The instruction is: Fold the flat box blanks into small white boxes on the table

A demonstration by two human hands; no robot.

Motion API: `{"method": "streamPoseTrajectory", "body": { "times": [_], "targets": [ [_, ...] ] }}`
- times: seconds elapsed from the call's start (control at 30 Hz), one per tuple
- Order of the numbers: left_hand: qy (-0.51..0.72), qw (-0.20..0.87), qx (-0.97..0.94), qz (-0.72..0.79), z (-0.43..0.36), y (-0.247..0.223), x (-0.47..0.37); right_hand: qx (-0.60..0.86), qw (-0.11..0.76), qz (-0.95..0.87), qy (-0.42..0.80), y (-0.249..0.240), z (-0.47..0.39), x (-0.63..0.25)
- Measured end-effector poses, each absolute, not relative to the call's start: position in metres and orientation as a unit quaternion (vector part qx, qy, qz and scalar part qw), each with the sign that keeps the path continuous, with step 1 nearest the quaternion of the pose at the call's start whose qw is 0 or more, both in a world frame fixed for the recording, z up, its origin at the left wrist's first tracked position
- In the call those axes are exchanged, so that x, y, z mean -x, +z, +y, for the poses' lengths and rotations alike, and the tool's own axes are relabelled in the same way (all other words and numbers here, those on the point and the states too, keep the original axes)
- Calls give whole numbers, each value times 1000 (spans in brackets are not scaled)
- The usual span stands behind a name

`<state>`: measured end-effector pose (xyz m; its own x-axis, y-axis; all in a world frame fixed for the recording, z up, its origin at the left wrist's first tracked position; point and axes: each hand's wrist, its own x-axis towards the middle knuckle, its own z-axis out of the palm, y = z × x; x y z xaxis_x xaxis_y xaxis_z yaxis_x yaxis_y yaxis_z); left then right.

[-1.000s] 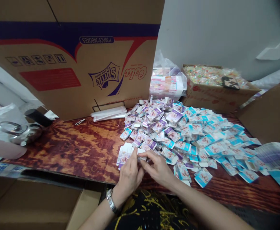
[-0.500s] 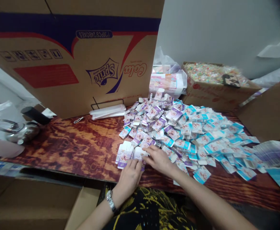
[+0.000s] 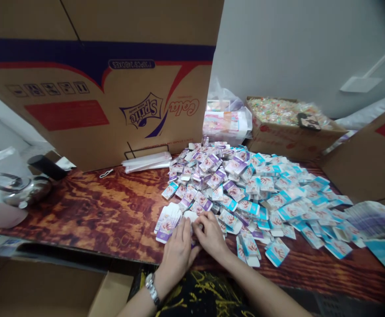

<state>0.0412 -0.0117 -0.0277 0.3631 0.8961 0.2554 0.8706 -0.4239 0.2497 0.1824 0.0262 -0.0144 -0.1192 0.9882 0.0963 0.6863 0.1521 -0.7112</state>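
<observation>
You're resting your left hand, fingers straight, over a small, flat white-and-purple cardboard carton peeking past the fingertips, while your right hand is bending beside it, grip unclear.

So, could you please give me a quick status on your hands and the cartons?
Left hand over white-flapped carton; right hand at its edge. Purple-white cartons beside left hand; carton pile beyond, close by.
</observation>
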Motion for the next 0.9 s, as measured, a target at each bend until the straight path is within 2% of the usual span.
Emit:
{"method": "streamPoseTrajectory", "body": {
  "times": [0.13,0.23,0.4,0.47,0.6,0.77,0.9],
  "targets": [
    [266,28,-803,532,-3,-17,-42,542,372,-690,302,19,25,-181],
    [322,83,-776,536,2,-4,-40,485,403,-712,308,38,22,-187],
    [380,159,-716,564,1,13,-33,432,425,-773,187,41,17,-197],
    [397,163,-718,549,0,16,-32,415,412,-788,192,40,15,-198],
    [406,161,-744,505,2,17,-34,415,400,-744,339,43,14,-197],
    [368,113,-794,470,3,15,-31,430,421,-557,573,51,24,-196],
    [361,89,-797,476,0,11,-32,421,403,-510,633,56,31,-194]
  ]
}}
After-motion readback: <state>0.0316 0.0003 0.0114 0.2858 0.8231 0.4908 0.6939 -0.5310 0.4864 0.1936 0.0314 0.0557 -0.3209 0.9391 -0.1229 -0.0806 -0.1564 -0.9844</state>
